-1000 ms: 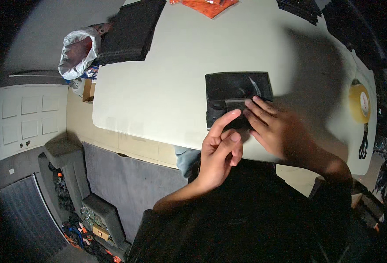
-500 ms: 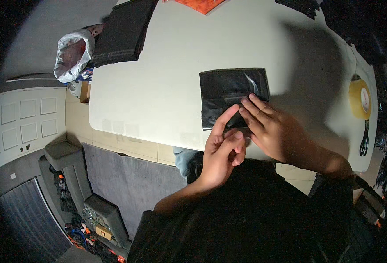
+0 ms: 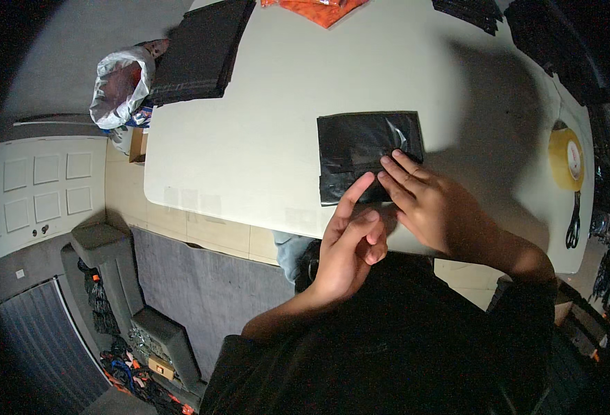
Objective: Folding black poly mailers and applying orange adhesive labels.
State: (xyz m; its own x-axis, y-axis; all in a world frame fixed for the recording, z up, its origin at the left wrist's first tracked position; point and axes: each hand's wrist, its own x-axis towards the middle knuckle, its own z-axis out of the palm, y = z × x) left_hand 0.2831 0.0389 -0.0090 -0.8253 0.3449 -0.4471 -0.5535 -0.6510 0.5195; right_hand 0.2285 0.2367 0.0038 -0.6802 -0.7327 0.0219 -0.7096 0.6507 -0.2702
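A black plastic packet (image 3: 360, 138), folded into a rough square with a shiny crease, lies on the white table (image 3: 249, 152) in front of me. Across its lower right part my right hand (image 3: 429, 204) rests with fingers stretched flat. My left hand (image 3: 350, 242) is at the packet's near edge, palm turned up. Its index finger points out over the packet, while the other fingers bend loosely with nothing seen in them. The packet's near right corner is hidden under my hands.
A stack of black bags (image 3: 198, 55) sits at the far left, beside a white-lined bin (image 3: 118, 86). An orange packet (image 3: 322, 10) lies at the far edge. On the right are a tape roll (image 3: 566, 159), black-handled scissors (image 3: 574, 225) and more black bags (image 3: 471, 10).
My left index finger has drawn back slightly toward me. The right hand stays on the packet. The whole view has shifted a little.
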